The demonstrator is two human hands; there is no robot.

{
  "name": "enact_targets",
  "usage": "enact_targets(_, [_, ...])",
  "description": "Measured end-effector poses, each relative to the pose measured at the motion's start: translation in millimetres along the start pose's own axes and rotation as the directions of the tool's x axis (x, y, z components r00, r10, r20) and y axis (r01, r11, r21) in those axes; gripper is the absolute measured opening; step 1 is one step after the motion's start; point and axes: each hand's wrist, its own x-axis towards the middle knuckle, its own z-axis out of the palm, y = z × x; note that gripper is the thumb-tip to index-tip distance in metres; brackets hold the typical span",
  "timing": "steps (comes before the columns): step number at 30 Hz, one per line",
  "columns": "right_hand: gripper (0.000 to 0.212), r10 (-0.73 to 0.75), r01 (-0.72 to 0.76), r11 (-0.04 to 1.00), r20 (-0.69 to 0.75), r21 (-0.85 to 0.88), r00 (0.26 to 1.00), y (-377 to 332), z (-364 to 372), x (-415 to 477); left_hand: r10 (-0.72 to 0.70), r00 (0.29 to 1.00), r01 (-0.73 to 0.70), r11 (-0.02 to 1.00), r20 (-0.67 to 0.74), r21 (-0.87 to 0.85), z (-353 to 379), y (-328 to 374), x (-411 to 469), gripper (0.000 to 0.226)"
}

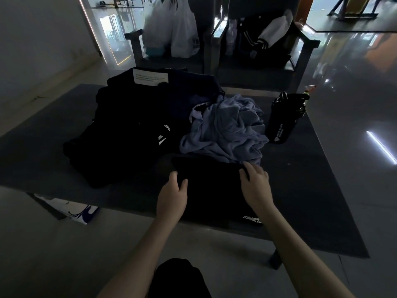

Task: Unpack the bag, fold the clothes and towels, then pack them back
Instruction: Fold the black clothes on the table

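A black garment (211, 190) with white "SPORTS" lettering lies flat at the table's near edge. My left hand (173, 190) grips its left edge, fingers curled over the cloth. My right hand (255, 181) holds its upper right corner, fingers bent onto the fabric. Behind it a crumpled blue-grey towel (225, 130) lies in a heap. To the left sits a pile of black clothes (120, 136) with a white logo. A dark bag (167, 87) with a white label stands at the table's far side.
A black shaker bottle (283, 119) stands right of the towel on the dark low table (311, 190). Two dark chairs stand behind, one with white plastic bags (171, 26), one with a black jacket (264, 39). A white and blue bag (79, 211) lies under the table.
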Motion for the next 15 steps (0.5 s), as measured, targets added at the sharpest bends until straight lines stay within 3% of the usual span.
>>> enact_targets(2, [0.041, 0.035, -0.033, 0.997, -0.018, 0.065, 0.999, 1, -5, 10, -0.079, 0.997, 0.081, 0.985, 0.019, -0.152, -2, 0, 10, 0.047])
enact_targets(5, [0.032, -0.024, 0.024, 0.999, 0.015, -0.033, 1.000, 1, -6, 18, -0.188, 0.977, 0.209, 0.926, 0.097, -0.314, -4, 11, 39, 0.072])
enact_targets(7, [0.023, -0.021, 0.021, 1.000, -0.029, 0.016, 0.999, 0, -7, 18, -0.163, 0.978, 0.188, 0.960, 0.131, -0.205, -1, 18, 54, 0.069])
enact_targets(10, [0.015, -0.020, 0.031, 0.997, -0.150, 0.069, 0.989, 4, -13, 17, -0.096, 0.993, 0.104, 0.987, 0.071, -0.119, 2, 21, 62, 0.048])
enact_targets(13, [0.019, -0.001, -0.002, 1.000, -0.142, -0.018, 0.990, 5, -14, 15, -0.056, 0.998, 0.058, 0.995, 0.032, -0.080, 6, 22, 56, 0.045])
enact_targets(15, [0.025, 0.038, -0.054, 0.993, -0.145, -0.109, 0.989, 2, -13, 10, 0.032, 0.996, -0.016, 0.984, -0.089, 0.175, 8, 22, 44, 0.051])
